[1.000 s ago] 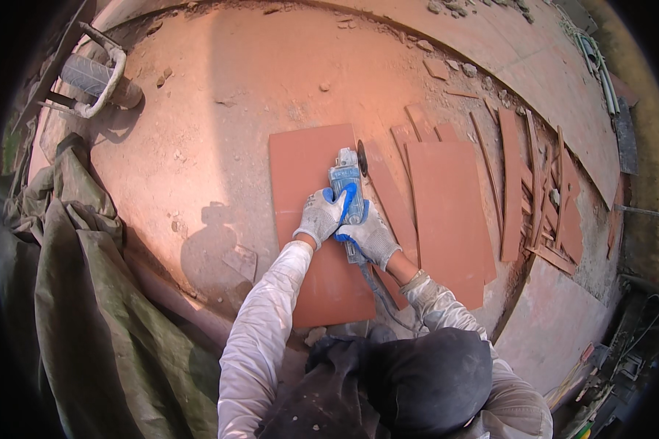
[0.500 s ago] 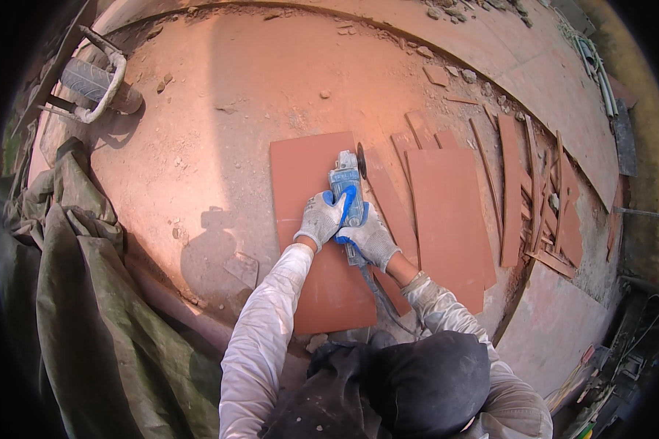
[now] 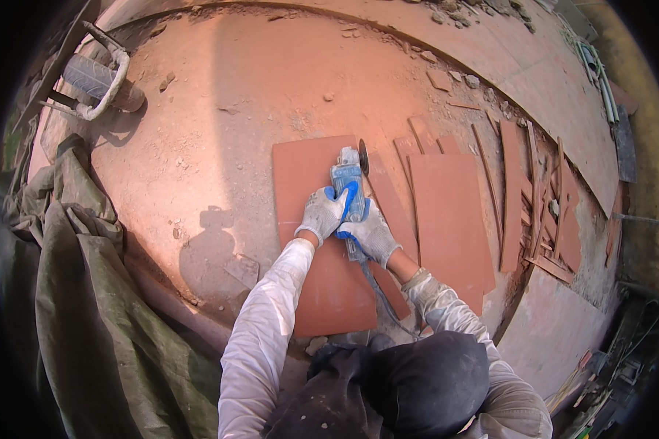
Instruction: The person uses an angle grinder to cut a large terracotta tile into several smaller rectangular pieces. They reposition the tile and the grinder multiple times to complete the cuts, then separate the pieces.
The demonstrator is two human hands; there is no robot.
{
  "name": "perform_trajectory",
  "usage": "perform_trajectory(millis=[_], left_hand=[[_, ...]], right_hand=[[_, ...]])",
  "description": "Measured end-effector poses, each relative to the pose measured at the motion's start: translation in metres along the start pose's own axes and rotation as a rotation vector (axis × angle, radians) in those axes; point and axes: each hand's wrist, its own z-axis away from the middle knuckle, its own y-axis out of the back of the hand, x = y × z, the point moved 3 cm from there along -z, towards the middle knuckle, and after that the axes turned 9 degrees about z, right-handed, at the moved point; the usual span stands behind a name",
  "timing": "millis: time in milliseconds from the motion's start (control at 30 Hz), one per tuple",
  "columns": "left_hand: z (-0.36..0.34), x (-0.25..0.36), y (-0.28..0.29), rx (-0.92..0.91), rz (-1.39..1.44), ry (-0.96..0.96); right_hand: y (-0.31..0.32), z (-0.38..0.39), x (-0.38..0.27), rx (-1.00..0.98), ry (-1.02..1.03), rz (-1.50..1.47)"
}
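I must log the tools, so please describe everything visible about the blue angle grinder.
The blue angle grinder has a grey head and a dark disc at its far right side. It lies lengthwise along the right edge of a large red tile. Both gloved hands grip its body, left hand and right hand. A cable trails back toward the person.

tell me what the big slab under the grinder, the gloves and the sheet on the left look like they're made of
The slab looks like terracotta-red ceramic or stone tile: flat, matte, with straight edges and cut strips beside it. The glove on the left hand and the one on the right hand look like grey knitted fabric, possibly coated. The sheet looks like olive canvas or tarpaulin, judging by its soft folds.
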Motion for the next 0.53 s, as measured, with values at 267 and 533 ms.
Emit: perform_trajectory(millis=[267, 533], left_hand=[[-0.008, -0.009, -0.006, 0.083, 0.010, -0.017], [-0.017, -0.005, -0.001, -0.042, -0.001, 0.098]], right_hand=[[-0.001, -0.010, 0.010, 0.019, 0.031, -0.010], [0.002, -0.015, 0.009, 0.004, -0.009, 0.021]])
